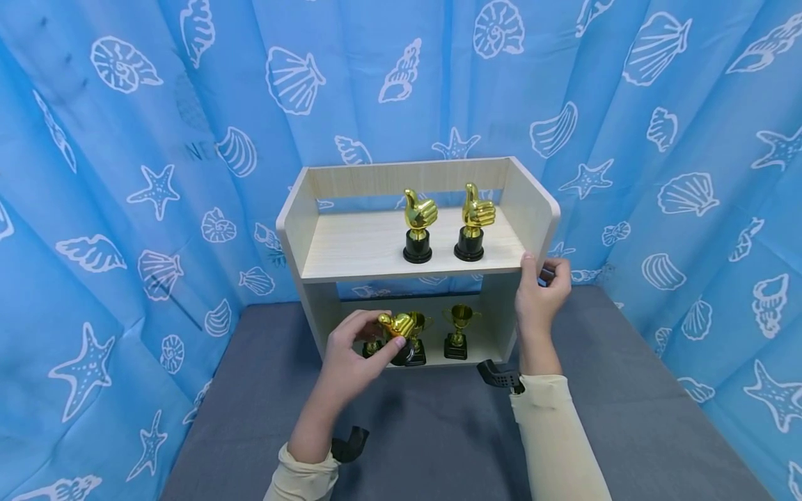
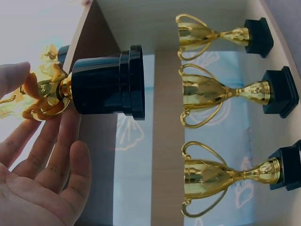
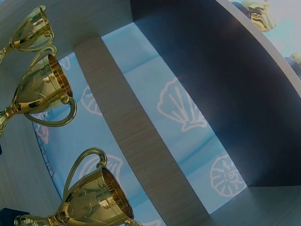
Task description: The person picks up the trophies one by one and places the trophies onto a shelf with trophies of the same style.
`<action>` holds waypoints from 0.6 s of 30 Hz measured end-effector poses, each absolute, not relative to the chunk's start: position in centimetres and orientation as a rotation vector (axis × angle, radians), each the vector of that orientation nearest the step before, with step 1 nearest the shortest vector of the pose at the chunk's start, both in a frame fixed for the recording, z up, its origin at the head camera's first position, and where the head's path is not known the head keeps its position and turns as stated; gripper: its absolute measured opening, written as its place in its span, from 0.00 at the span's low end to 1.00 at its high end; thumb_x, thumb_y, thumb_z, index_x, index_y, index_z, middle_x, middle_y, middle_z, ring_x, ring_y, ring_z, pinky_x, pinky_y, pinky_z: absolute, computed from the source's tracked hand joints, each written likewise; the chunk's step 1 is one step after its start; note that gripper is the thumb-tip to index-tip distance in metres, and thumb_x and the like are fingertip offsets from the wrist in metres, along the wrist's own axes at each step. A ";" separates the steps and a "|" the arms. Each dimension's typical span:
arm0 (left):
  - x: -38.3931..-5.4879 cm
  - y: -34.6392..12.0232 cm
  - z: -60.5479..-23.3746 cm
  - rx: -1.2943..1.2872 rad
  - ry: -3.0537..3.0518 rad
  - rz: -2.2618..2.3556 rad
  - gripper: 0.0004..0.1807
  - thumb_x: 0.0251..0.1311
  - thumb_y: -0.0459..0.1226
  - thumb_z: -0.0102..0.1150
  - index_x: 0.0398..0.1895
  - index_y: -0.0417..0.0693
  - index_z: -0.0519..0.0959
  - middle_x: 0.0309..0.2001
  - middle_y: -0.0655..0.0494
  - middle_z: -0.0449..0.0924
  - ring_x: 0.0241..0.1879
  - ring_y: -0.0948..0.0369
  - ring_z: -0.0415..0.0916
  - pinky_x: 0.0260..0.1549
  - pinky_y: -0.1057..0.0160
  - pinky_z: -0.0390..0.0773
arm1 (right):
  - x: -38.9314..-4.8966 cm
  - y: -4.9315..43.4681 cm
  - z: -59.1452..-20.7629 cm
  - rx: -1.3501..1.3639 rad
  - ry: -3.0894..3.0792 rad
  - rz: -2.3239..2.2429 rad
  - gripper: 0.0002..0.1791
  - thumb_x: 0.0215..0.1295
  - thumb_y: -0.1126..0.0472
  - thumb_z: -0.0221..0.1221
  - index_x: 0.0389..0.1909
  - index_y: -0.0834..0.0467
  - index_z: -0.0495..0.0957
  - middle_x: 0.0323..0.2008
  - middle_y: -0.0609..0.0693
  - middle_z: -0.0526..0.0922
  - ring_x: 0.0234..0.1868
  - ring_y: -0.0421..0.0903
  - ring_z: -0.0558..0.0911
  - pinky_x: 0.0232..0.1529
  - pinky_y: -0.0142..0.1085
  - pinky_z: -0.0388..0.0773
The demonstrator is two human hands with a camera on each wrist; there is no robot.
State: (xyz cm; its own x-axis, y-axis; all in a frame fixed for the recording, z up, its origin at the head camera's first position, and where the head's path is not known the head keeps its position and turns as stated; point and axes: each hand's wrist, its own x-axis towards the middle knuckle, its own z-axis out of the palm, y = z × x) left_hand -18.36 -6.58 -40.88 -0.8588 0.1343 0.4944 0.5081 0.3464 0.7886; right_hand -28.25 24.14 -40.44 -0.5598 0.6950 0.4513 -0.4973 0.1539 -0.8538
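Observation:
My left hand [image 1: 351,358] pinches a gold thumbs-up trophy [image 1: 397,324] by its figure, between thumb and fingers, in front of the lower shelf. Its round black base [image 2: 101,84] shows in the left wrist view. My right hand [image 1: 544,299] grips the right side of a pale wooden two-level shelf [image 1: 410,273], thumb at the front edge. Two more thumbs-up trophies, a left one [image 1: 418,226] and a right one [image 1: 471,223], stand upright on the upper level. Gold cup trophies stand on the lower level, including a right one [image 1: 459,330]; the others are partly hidden behind my left hand.
The shelf stands on a dark grey surface [image 1: 432,431]. Blue curtains [image 1: 219,174] with white shell prints hang behind and beside it. The upper level's left part is bare board [image 1: 351,243]. Side panels bound both levels.

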 end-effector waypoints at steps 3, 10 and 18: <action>-18.4 -6.6 -40.8 -0.577 -2.266 -1.514 0.22 0.62 0.44 0.77 0.59 0.52 0.86 0.50 0.63 0.85 0.44 0.63 0.83 0.45 0.62 0.85 | -28.2 24.1 -40.4 -0.208 -1.481 1.589 0.11 0.73 0.51 0.66 0.41 0.52 0.77 0.45 0.40 0.77 0.47 0.42 0.77 0.46 0.37 0.73; -18.3 -6.6 -40.6 -0.579 -2.261 -1.514 0.21 0.63 0.45 0.77 0.59 0.57 0.86 0.50 0.63 0.85 0.44 0.63 0.84 0.45 0.61 0.85 | -28.2 24.0 -40.4 -0.199 -1.484 1.598 0.11 0.73 0.51 0.67 0.42 0.52 0.77 0.46 0.41 0.77 0.48 0.42 0.77 0.46 0.37 0.73; -18.5 -6.7 -40.3 -0.597 -2.260 -1.499 0.21 0.63 0.44 0.77 0.59 0.56 0.86 0.51 0.63 0.85 0.44 0.63 0.84 0.46 0.56 0.87 | -27.5 23.5 -39.5 -0.226 -1.480 1.613 0.09 0.74 0.56 0.64 0.43 0.57 0.77 0.47 0.42 0.77 0.48 0.41 0.76 0.48 0.36 0.73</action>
